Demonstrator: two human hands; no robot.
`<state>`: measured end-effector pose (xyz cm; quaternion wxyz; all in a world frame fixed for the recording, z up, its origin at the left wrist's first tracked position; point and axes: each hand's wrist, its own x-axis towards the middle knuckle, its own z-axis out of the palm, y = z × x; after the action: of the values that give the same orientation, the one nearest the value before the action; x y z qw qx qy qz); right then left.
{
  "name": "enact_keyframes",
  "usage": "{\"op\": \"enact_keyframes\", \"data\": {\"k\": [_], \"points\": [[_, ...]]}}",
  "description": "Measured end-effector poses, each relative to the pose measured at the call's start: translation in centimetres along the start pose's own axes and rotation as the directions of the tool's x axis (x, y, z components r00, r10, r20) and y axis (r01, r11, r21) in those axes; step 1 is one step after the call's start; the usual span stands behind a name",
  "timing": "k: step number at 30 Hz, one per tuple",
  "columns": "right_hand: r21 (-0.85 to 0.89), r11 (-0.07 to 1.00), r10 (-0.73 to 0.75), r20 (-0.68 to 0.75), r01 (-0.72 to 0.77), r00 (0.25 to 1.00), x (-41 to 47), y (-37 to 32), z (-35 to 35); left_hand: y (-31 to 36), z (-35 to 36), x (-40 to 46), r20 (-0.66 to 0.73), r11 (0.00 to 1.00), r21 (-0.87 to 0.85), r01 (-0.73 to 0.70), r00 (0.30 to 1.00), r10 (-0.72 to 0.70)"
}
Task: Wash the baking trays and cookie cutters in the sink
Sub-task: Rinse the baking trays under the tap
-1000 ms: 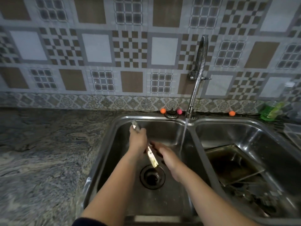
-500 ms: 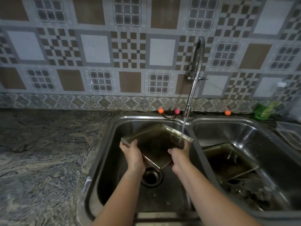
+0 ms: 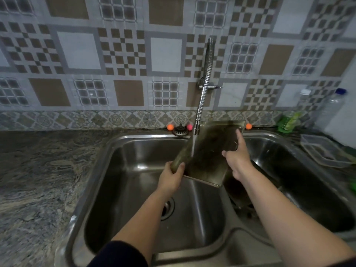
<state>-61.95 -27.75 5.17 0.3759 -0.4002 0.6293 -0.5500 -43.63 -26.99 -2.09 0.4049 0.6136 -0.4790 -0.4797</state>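
Far left: grey-and-cream veined stone table (image 3: 38,180), bare where visible. Set into it, a double-basin stainless steel sink (image 3: 119,147); round drain (image 3: 168,208) in the left basin, partly behind the left forearm.

Left hand (image 3: 170,179): over the left basin, fingers wrapped closed around the lower left corner of a dark, stained rectangular metal baking tray (image 3: 210,158). Thumb lies over the tray's rim.

Tray held in the air, tilted steeply, inner face toward the camera, upper edge near the back of the sink, lower edge hanging above the divider between the basins. Touches neither basin.

Coiled chrome flexible tap (image 3: 204,87) rises from the back ledge and bends down; its nozzle sits just above the tray's upper left part. Thin stream of water (image 3: 192,149) falls onto the tray's inner face.

Right hand (image 3: 238,160): on the tray's right edge, index finger stretched up along the inner face, remaining fingers curled round the rim behind. Grip closed on the tray.

Right basin: dark, contents below the right forearm too dim to make out.

Far right, on the table: clear rectangular plastic container (image 3: 325,151); behind it a green-liquid bottle (image 3: 289,122) and a clear plastic bottle with blue cap (image 3: 330,108).
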Motion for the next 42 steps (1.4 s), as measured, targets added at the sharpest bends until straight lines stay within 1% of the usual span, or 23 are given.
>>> {"op": "enact_keyframes", "data": {"k": [2, 4, 10, 12, 15, 17, 19, 22, 25, 30, 32, 34, 36, 39, 42], "points": [[-0.033, 0.999, -0.016, -0.006, 0.016, 1.0, 0.7, -0.6, -1.8, 0.3, 1.3, 0.1, 0.073, 0.992, 0.112, -0.053, 0.996, 0.045], [-0.06, 0.998, -0.028, -0.012, 0.027, 1.0, 1.5, -0.9, -3.9, 0.7, 3.0, 0.2, 0.117, 0.983, 0.164, -0.082, 0.991, 0.063], [-0.11, 0.993, -0.045, -0.003, 0.044, 0.999, 4.4, -0.6, -10.5, 2.2, 8.9, 0.4, 0.179, 0.935, 0.29, -0.203, 0.971, 0.155], [-0.153, 0.987, -0.055, 0.013, 0.056, 0.998, 5.4, -0.5, -12.3, 2.1, 10.7, 1.1, 0.198, 0.906, 0.363, -0.217, 0.968, 0.153], [-0.201, 0.978, -0.053, 0.002, 0.052, 0.999, 7.2, 0.6, -14.2, 1.7, 13.0, 2.2, 0.199, 0.868, 0.468, -0.168, 0.977, 0.081], [-0.167, 0.986, -0.015, -0.019, 0.012, 1.0, 8.2, 2.4, -14.8, 1.3, 14.2, 2.6, 0.196, 0.836, 0.529, -0.149, 0.979, 0.051], [-0.122, 0.991, 0.052, -0.059, -0.059, 0.997, 9.1, 4.9, -15.2, 0.7, 15.1, 2.8, 0.201, 0.793, 0.594, -0.138, 0.979, 0.02], [-0.099, 0.978, 0.171, -0.116, -0.182, 0.978, 9.5, 8.3, -15.5, -0.6, 15.7, 2.8, 0.15, 0.694, 0.703, -0.156, 0.986, 0.07], [-0.057, 0.965, 0.249, -0.104, -0.256, 0.963, 9.5, 11.5, -15.7, -0.9, 16.2, 2.9, 0.098, 0.66, 0.74, -0.129, 0.992, 0.084], [-0.026, 0.931, 0.36, -0.107, -0.365, 0.927, 9.6, 15.0, -15.3, -0.8, 16.6, 3.0, 0.072, 0.606, 0.788, -0.105, 0.994, 0.079], [-0.097, 0.909, 0.394, -0.111, -0.404, 0.912, 9.7, 15.7, -15.0, -0.8, 16.6, 3.1, 0.06, 0.599, 0.794, -0.1, 0.994, 0.086], [-0.265, 0.851, 0.443, -0.103, -0.454, 0.891, 9.7, 16.1, -14.8, -0.9, 16.6, 3.1, 0.057, 0.597, 0.796, -0.097, 0.995, 0.085], [-0.466, 0.753, 0.487, -0.082, -0.466, 0.87, 9.6, 16.2, -14.8, -0.9, 16.6, 3.1, 0.059, 0.597, 0.795, -0.101, 0.994, 0.09], [-0.672, 0.637, 0.508, -0.005, -0.379, 0.861, 9.3, 16.4, -15.1, -0.8, 16.5, 2.9, 0.066, 0.601, 0.792, -0.108, 0.994, 0.091], [-0.803, 0.531, 0.472, 0.015, -0.27, 0.882, 9.1, 16.3, -15.1, -0.9, 16.3, 2.8, 0.077, 0.636, 0.761, -0.125, 0.992, 0.103]]}}
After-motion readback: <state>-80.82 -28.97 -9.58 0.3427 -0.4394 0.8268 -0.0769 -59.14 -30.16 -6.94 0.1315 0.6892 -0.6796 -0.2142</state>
